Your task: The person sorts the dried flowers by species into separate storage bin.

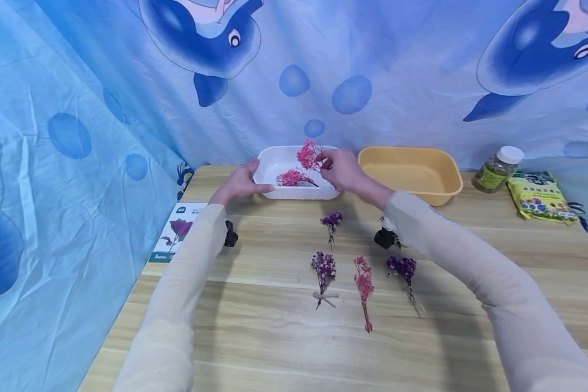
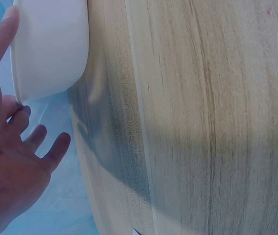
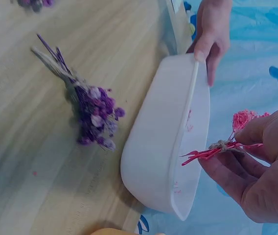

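Observation:
My right hand pinches a bunch of pink dried flowers over the white plastic basin. Twine ties its red stems, which show between thumb and fingers in the right wrist view. Another pink bunch lies inside the basin. With thumb and fingers, my left hand grips the basin's left end; in the left wrist view its other fingers stay off the rim. Nearest the basin on the table is a small purple dried flower bunch.
More bunches lie on the wooden table: purple, pink and dark purple. A yellow basin stands right of the white one. Beyond it are a lidded jar and a yellow packet. A flower card lies left.

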The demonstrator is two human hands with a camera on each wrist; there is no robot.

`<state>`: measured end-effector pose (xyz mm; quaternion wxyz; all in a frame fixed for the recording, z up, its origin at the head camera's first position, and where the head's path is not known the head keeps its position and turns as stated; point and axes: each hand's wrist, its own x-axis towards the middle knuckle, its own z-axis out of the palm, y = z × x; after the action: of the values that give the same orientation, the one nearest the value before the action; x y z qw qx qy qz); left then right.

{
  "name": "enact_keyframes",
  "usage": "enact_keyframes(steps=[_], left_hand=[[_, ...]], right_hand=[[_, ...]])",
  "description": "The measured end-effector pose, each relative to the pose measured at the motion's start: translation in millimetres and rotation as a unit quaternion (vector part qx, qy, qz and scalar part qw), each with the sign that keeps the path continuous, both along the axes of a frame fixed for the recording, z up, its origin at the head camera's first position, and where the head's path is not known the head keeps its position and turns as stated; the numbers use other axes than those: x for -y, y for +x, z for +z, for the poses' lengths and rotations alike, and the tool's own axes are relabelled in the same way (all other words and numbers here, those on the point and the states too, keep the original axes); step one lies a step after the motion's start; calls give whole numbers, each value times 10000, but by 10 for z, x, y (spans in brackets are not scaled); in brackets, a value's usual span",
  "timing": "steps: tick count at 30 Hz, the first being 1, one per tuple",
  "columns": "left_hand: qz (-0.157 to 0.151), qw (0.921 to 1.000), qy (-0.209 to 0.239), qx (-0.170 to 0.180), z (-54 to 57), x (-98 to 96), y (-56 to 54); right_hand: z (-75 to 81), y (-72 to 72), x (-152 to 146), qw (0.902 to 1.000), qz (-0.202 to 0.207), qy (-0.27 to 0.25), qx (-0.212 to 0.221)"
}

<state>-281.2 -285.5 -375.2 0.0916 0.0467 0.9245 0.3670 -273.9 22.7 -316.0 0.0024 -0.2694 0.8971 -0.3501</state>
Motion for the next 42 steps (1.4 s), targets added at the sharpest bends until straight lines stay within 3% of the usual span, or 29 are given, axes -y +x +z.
enact_keyframes(steps=[18,30,42], left_hand=[[-4,9999,-110,-64,-38,-8,-12],[-44,9999,-134,-77,-25,-13,-6],[10,9999,-79,-83,-43,10,-26]], right_hand=[[-85,-324,160,9958,-413,724,375],[-213,-416,202,9917,-694,944,529],[-382,-468,275,9909,-406,1237,343]])
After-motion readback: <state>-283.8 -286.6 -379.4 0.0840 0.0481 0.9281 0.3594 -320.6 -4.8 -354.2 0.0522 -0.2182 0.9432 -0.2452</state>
